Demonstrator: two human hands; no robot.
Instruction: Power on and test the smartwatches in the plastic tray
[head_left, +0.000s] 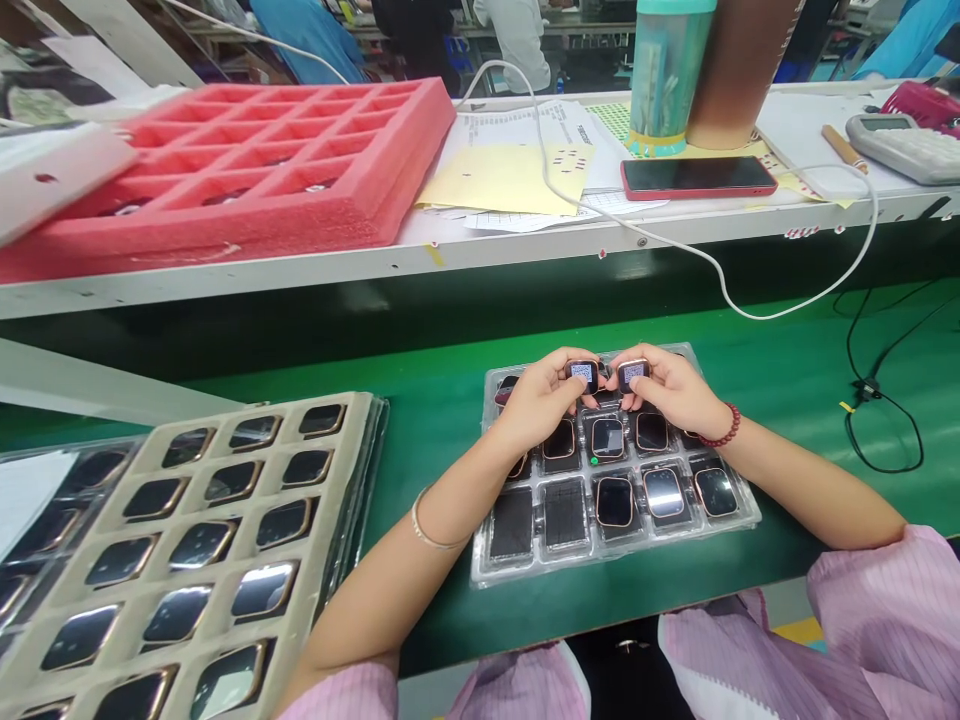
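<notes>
My left hand [546, 393] is closed around a square smartwatch body [583, 373] whose lit screen shows a QR-like code. Beside it, my right hand [670, 388] grips a second smartwatch body [631, 374], also lit with such a code. Both watches are held side by side, just above the back rows of a clear plastic tray [480, 572]. Several dark-screened watches with gold-coloured rims lie in that tray, one of them [615, 502] in the front row. Two front-left pockets hold no watch. My hands hide part of the back row.
A beige tray [360, 425] of dark-screened watches stands at the left on stacked clear trays. On the shelf above are a red foam tray [420, 160], papers [510, 180], a phone [697, 177], a teal cup [664, 90] and a calculator [900, 145]. A white cable [720, 270] droops off the shelf.
</notes>
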